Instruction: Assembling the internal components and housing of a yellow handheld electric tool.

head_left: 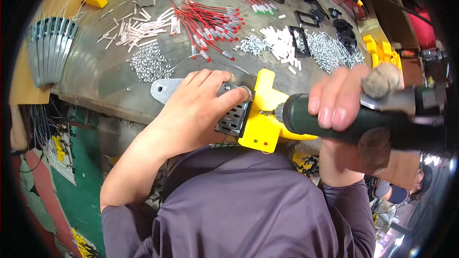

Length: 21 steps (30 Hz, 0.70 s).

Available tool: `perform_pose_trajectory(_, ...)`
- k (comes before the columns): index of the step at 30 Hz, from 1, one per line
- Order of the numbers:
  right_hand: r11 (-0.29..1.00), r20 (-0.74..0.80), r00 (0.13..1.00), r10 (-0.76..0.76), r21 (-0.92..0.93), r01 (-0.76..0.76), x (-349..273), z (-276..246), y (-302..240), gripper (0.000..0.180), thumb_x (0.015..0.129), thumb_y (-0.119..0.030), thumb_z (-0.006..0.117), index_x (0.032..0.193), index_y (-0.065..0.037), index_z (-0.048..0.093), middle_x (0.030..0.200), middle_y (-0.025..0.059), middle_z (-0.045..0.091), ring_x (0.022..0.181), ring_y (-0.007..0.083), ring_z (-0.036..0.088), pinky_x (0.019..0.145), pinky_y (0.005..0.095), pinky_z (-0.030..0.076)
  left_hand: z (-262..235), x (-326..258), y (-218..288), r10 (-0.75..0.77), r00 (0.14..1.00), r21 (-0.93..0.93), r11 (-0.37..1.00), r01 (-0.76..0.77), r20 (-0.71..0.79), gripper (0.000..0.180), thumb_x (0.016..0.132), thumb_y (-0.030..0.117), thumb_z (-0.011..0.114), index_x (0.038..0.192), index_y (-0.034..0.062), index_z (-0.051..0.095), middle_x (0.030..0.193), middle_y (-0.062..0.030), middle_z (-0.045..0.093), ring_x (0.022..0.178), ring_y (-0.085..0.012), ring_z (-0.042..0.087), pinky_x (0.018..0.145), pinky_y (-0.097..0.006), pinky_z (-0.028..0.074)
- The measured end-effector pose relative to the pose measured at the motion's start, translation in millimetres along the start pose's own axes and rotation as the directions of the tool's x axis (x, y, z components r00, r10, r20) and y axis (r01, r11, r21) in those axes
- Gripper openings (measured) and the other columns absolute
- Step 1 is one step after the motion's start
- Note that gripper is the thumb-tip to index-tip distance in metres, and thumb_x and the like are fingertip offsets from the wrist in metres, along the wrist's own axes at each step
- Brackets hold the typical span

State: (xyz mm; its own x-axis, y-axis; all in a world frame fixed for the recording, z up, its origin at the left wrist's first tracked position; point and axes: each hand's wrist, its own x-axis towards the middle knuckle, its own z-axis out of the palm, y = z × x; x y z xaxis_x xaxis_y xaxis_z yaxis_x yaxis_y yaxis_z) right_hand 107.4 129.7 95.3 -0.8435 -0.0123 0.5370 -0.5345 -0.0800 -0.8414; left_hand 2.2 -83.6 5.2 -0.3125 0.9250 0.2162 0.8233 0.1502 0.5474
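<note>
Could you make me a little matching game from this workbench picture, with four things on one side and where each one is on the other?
Things:
1. dark green power screwdriver
2. yellow plastic housing with perforated metal plate
3. bundle of red wires
4. stack of grey metal strips

Places:
A. far left edge of the grey worktable
B. gripped in the right hand
C. held down by the left hand
D. spread at the middle back of the table

Pairs: 1-B, 2-C, 3-D, 4-A

hands 2 | green power screwdriver 1 | yellow housings 3: one at screwdriver tip, two beyond it | screw heaps 3 beyond screwdriver
</note>
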Motion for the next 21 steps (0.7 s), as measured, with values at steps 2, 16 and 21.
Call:
perform_pose_trajectory(2, 0.999, 0.018, 1.0, 0.001, -0.041, 0.0, -2.4, 7.2, 0.1, 0.038, 0.081, -0.033, 0.07, 0.098, -0.011, 0.044, 0.071, 0.0052, 0.054, 0.063, 0.0188, 0.053, 0.063, 0.0355, 0.047, 2.3, -1.2, -0.8, 0.021, 0.999, -0.002, 1.0, -0.021, -0.048, 0.073, 0.048, 0.019, 0.087, 0.113, 0.0133, 0.054, 0.12, -0.0166, 0.05, 0.109, -0.0366, 0.049, 0.093, -0.045, 0.041)
perform_pose_trajectory(16, 0.992, -0.042, 0.993, 0.113, -0.053, -0.116, 2.6, 32.2, 8.5, 0.044, 0.075, -0.036, 0.078, 0.093, -0.013, 0.044, 0.066, 0.0024, 0.053, 0.057, 0.0174, 0.054, 0.058, 0.0338, 0.047, 5.3, -3.0, 1.2, 0.028, 0.995, 0.004, 1.0, -0.028, -0.098, 0.066, 0.053, 0.024, 0.086, 0.111, 0.014, 0.057, 0.116, -0.0161, 0.051, 0.107, -0.0346, 0.051, 0.093, -0.044, 0.04)
perform_pose_trajectory(21, 0.991, -0.091, 0.988, 0.122, -0.043, -0.127, -1.3, 35.2, 7.1, 0.046, 0.073, -0.037, 0.079, 0.093, -0.013, 0.045, 0.065, 0.0011, 0.053, 0.056, 0.0166, 0.054, 0.057, 0.0329, 0.047, 5.9, -5.0, 3.9, 0.045, 0.994, 0.059, 0.997, -0.04, -0.095, 0.07, 0.052, 0.026, 0.087, 0.113, 0.0129, 0.056, 0.116, -0.0159, 0.05, 0.106, -0.0346, 0.05, 0.093, -0.043, 0.04)
